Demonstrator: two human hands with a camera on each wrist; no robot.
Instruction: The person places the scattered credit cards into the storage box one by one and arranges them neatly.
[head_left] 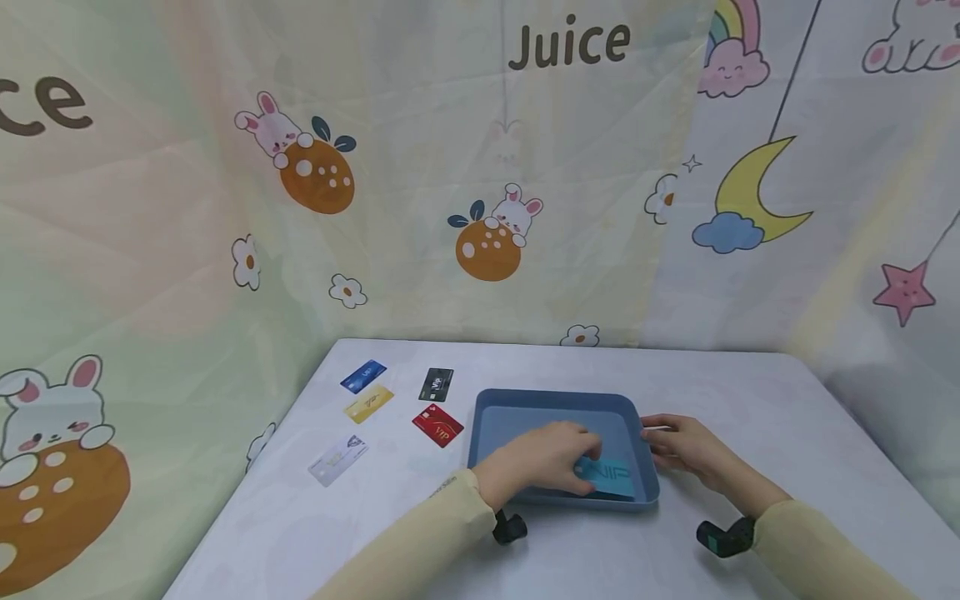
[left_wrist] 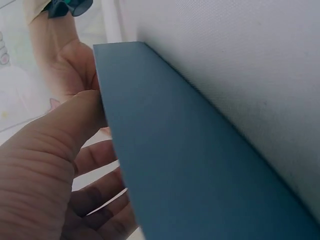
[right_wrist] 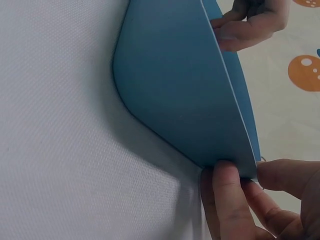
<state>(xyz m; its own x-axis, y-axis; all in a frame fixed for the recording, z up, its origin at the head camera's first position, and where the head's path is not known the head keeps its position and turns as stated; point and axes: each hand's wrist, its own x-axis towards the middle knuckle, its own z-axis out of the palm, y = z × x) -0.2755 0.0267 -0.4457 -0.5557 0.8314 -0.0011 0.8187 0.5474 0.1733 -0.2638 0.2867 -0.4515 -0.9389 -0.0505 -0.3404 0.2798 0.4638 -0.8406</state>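
A blue tray (head_left: 555,402) lies on the white table. My left hand (head_left: 543,457) reaches over its near side, and its curled thumb and fingers hold the left end of a teal card (head_left: 611,477) marked VIP, low inside the tray. From the left wrist view, the tray's outer wall (left_wrist: 165,135) hides that hand's fingertips. At the tray's right side, my right hand (head_left: 690,450) grips the rim; in the right wrist view its thumb is at the rim and its fingers (right_wrist: 227,185) press the outer wall.
Left of the tray lie several cards: blue (head_left: 363,377), yellow (head_left: 369,404), black (head_left: 436,385), red (head_left: 438,426) and a pale silver one (head_left: 338,460). Printed cloth (head_left: 420,317) hangs behind the table. Each wrist wears a small black camera (head_left: 726,538).
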